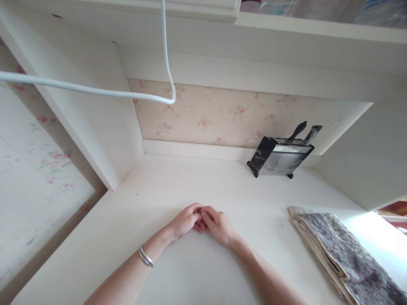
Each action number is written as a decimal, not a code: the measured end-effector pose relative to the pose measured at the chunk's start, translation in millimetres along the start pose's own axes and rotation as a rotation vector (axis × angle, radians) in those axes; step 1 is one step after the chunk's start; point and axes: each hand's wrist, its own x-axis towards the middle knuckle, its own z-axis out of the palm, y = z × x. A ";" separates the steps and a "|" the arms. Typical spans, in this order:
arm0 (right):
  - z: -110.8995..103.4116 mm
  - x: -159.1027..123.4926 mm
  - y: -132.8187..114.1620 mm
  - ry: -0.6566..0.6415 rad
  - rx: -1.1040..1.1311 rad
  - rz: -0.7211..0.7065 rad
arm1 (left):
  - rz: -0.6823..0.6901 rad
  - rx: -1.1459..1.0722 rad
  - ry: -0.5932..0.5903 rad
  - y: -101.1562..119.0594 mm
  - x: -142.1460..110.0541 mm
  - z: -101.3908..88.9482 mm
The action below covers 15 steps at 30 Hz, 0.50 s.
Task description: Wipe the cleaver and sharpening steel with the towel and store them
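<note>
My left hand (186, 221) and my right hand (220, 228) meet at the middle of the white countertop (178, 182). Their fingers are curled and touch each other, with the right thumb lying over the left fingertips. Both hands are closed, and no object shows in either one. A silver bangle (146, 256) circles my left wrist.
A black-framed knife block (282, 159) with two handles sticking up stands at the back right. A folded grey-brown towel (340, 250) lies at the right. A white cable (111, 92) hangs across the upper left, below a shelf (254, 51).
</note>
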 end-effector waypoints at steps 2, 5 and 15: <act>0.1 -0.1 -0.7 0.001 -0.012 -0.007 | -0.002 0.006 0.004 0.3 -0.2 0.2; 0.3 -0.1 -1.1 -0.001 -0.028 -0.021 | -0.008 0.014 0.006 1.3 -0.4 0.6; 1.0 -2.3 -1.5 -0.036 -0.055 -0.056 | 0.005 0.085 0.009 -0.2 -1.2 0.7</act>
